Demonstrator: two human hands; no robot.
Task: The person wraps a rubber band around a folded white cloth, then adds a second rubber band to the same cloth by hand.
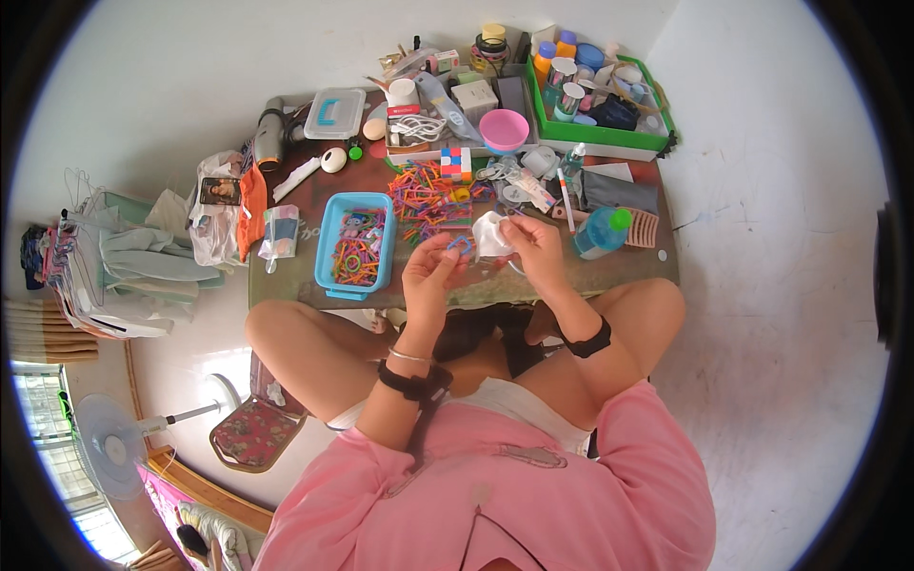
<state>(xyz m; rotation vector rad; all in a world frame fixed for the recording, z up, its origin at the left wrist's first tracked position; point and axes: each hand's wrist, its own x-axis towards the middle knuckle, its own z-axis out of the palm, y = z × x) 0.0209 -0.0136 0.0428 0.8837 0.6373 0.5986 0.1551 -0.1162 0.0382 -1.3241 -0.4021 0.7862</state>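
Observation:
Above the front edge of the table, my left hand (pixel 430 270) pinches a small blue plastic piece (pixel 459 245) between thumb and fingers. My right hand (pixel 534 246) grips a crumpled white cloth or tissue (pixel 491 235) close beside it. Behind both hands spreads a heap of colourful plastic sticks (pixel 428 198), with a puzzle cube (pixel 455 165) at its back edge. To the left of my left hand stands a blue plastic basket (pixel 391 235) holding more sticks, a green ring and small figures. A blue bottle with a green cap (pixel 598 234) stands to the right of my right hand.
A green-edged box (pixel 596 137) of bottles and jars fills the back right corner. A pink bowl (pixel 504 130) and a white cable (pixel 418 127) sit at the back middle. A hair dryer (pixel 270 135) and a clear lidded box (pixel 335 113) are back left. A comb (pixel 643 228) lies right.

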